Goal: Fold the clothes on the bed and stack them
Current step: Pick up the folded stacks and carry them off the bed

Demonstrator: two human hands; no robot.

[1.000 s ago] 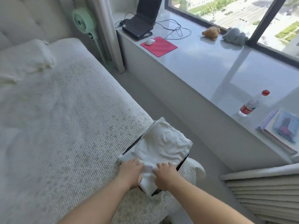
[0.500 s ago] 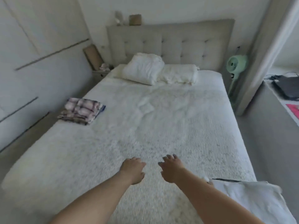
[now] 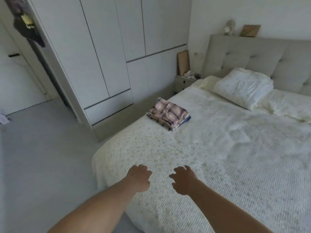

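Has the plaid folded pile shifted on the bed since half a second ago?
No. The plaid folded pile still lies at the bed's wardrobe-side edge, short of the pillow; only the camera turned.

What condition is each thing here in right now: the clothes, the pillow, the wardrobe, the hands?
plaid clothes: folded, stacked near the bed's left edge, something blue underneath.
pillow: rumpled, lying at the headboard.
bed cover: spread out, slightly wrinkled.
wardrobe doors: shut.
left hand: empty, fingers loosely curled, over the bed.
right hand: empty, fingers spread, over the bed.

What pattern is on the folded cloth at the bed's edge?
A pink-and-grey plaid folded cloth, seen in the head view.
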